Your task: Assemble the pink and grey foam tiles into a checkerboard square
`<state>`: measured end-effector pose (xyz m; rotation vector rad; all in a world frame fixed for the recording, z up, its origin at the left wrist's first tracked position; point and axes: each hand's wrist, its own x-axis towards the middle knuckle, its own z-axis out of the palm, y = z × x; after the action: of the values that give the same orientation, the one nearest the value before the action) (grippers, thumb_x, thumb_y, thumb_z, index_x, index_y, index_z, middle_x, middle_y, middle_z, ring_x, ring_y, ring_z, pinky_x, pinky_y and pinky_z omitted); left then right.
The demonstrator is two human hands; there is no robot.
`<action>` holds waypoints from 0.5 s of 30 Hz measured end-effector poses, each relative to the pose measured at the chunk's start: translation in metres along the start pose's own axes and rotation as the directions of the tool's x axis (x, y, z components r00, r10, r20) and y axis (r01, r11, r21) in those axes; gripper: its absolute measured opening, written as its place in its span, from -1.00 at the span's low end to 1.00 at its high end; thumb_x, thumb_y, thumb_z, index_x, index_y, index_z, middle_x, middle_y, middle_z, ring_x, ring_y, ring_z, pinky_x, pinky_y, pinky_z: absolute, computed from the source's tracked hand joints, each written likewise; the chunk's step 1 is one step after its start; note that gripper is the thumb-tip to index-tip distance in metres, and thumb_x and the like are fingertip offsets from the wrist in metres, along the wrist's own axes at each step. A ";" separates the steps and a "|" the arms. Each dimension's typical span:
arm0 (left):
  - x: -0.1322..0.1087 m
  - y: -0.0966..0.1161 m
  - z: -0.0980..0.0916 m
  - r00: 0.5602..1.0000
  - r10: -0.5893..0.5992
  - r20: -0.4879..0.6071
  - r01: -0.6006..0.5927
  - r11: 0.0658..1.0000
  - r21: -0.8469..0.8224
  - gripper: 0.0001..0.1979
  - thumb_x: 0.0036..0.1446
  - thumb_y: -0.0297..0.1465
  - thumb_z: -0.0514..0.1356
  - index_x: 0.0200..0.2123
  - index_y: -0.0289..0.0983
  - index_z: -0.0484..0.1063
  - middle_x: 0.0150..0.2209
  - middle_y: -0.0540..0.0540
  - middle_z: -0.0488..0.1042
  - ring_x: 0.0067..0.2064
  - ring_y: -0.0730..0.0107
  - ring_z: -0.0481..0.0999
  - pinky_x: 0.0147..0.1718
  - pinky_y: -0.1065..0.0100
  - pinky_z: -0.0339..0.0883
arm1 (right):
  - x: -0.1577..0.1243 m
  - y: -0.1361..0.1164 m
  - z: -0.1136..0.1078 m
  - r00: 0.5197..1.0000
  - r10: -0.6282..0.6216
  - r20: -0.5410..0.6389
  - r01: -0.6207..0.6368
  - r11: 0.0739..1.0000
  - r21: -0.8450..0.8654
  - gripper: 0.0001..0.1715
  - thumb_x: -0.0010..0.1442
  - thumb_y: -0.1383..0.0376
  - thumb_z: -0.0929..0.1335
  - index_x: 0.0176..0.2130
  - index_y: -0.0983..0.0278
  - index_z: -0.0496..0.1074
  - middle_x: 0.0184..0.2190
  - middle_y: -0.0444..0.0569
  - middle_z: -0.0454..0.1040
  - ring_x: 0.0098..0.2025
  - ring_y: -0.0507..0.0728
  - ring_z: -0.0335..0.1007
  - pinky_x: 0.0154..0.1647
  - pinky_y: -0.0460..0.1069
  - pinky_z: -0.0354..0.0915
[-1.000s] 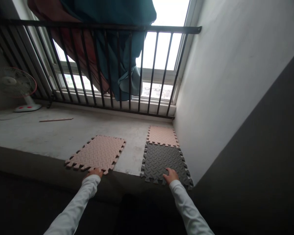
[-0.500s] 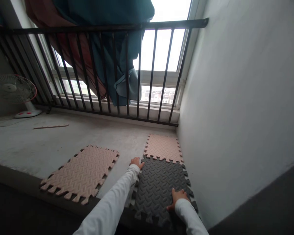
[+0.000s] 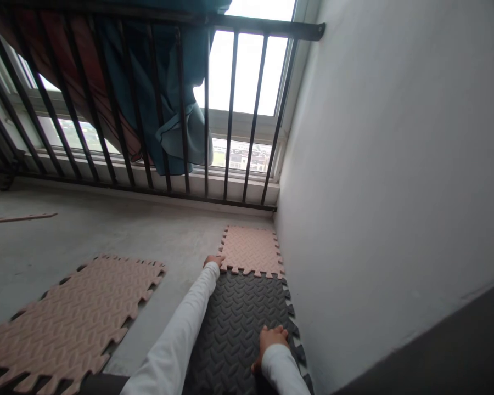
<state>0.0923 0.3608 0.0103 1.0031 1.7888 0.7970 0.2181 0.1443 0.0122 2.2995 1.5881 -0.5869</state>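
A dark grey foam puzzle mat [image 3: 242, 312] lies on the concrete ledge by the right wall, joined at its far edge to a small pink mat [image 3: 251, 249]. My left hand [image 3: 213, 261] reaches forward and rests at the left end of the seam between the two mats, fingers curled down on the edge. My right hand [image 3: 269, 339] presses flat on the near right part of the grey mat, fingers spread. A second, loose pink mat [image 3: 72, 312] lies apart to the left.
A black metal railing [image 3: 168, 109] runs along the window, with teal and red cloth [image 3: 164, 104] hanging over it. The white wall [image 3: 374, 164] stands close on the right. A thin wooden strip [image 3: 18, 218] lies on the concrete [image 3: 107, 230] at far left.
The view has shifted closer and right; the fan has left the frame. My left hand went from the loose pink mat to the seam of the joined mats. My right hand stays on the grey mat.
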 end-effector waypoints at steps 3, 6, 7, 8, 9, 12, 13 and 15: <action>0.003 0.008 -0.003 0.997 -0.010 0.075 0.023 0.984 -0.179 -0.89 -0.20 -0.45 0.19 -0.53 -0.32 0.28 -0.45 -0.12 0.42 -0.37 0.37 0.43 -0.43 0.40 0.28 | 0.012 0.000 0.008 1.000 0.015 -0.003 -0.015 0.999 0.041 0.14 -0.68 0.22 0.50 -0.01 0.35 0.25 -0.01 0.42 0.19 0.09 0.52 -0.08 -0.14 0.37 0.03; -0.006 0.019 0.004 0.987 -0.014 0.159 0.069 0.934 -0.350 -0.89 -0.14 -0.46 0.16 -0.47 -0.29 0.24 -0.54 0.02 0.37 -0.51 0.55 0.38 -0.49 0.46 0.28 | 0.019 -0.001 0.012 1.000 0.026 0.006 -0.027 0.996 0.087 0.05 -0.69 0.22 0.51 -0.09 0.33 0.32 -0.04 0.38 0.23 0.08 0.52 -0.08 -0.18 0.37 0.09; -0.012 0.023 0.009 0.981 -0.018 0.195 0.095 0.915 -0.391 -0.87 -0.14 -0.45 0.17 -0.46 -0.28 0.23 -0.55 0.05 0.35 -0.54 0.56 0.37 -0.50 0.45 0.30 | 0.021 -0.001 0.013 0.999 0.042 0.006 -0.043 0.994 0.097 0.04 -0.69 0.21 0.51 -0.10 0.33 0.33 -0.03 0.38 0.22 0.08 0.53 -0.08 -0.20 0.37 0.10; -0.018 0.027 0.013 0.972 -0.024 0.232 0.124 0.896 -0.426 -0.84 -0.15 -0.43 0.18 -0.46 -0.27 0.22 -0.57 0.06 0.34 -0.55 0.55 0.37 -0.51 0.41 0.31 | 0.021 -0.002 0.013 0.998 0.058 0.006 -0.058 0.993 0.102 0.04 -0.69 0.20 0.51 -0.10 0.33 0.33 -0.02 0.38 0.21 0.08 0.53 -0.07 -0.22 0.37 0.12; -0.024 0.032 0.018 0.963 -0.031 0.268 0.155 0.877 -0.455 -0.82 -0.16 -0.43 0.20 -0.46 -0.27 0.22 -0.59 0.06 0.33 -0.57 0.52 0.37 -0.52 0.36 0.32 | 0.021 -0.002 0.012 0.998 0.067 0.005 -0.067 0.993 0.102 0.03 -0.69 0.19 0.51 -0.10 0.32 0.33 -0.01 0.38 0.19 0.07 0.53 -0.06 -0.23 0.36 0.13; -0.043 0.049 0.025 0.943 -0.032 0.331 0.219 0.808 -0.547 -0.86 -0.13 -0.46 0.17 -0.48 -0.28 0.21 -0.62 0.07 0.31 -0.58 0.49 0.38 -0.52 0.28 0.35 | 0.018 -0.003 0.005 0.998 0.052 0.035 -0.054 0.996 0.065 -0.01 -0.65 0.18 0.50 -0.12 0.32 0.34 -0.02 0.37 0.21 0.07 0.50 -0.02 -0.23 0.35 0.15; -0.048 0.055 0.023 0.944 -0.024 0.329 0.223 0.782 -0.582 -0.88 -0.10 -0.48 0.15 -0.48 -0.28 0.21 -0.62 0.07 0.31 -0.59 0.50 0.39 -0.51 0.28 0.36 | 0.016 -0.003 0.002 0.997 0.047 0.054 -0.050 0.998 0.040 -0.03 -0.64 0.18 0.50 -0.12 0.32 0.34 -0.03 0.36 0.22 0.07 0.49 -0.01 -0.23 0.35 0.15; -0.055 0.066 0.007 0.954 0.001 0.300 0.203 0.732 -0.650 -0.92 -0.06 -0.50 0.11 -0.47 -0.28 0.21 -0.62 0.07 0.32 -0.59 0.53 0.39 -0.50 0.31 0.37 | 0.009 -0.004 -0.006 0.995 0.056 0.087 -0.055 0.998 -0.009 -0.04 -0.63 0.20 0.50 -0.13 0.32 0.33 -0.03 0.34 0.23 0.05 0.48 0.02 -0.25 0.34 0.17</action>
<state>0.1326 0.3431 0.0843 0.4828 1.1385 1.0686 0.2180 0.1560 0.0126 2.2731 1.4795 -0.6580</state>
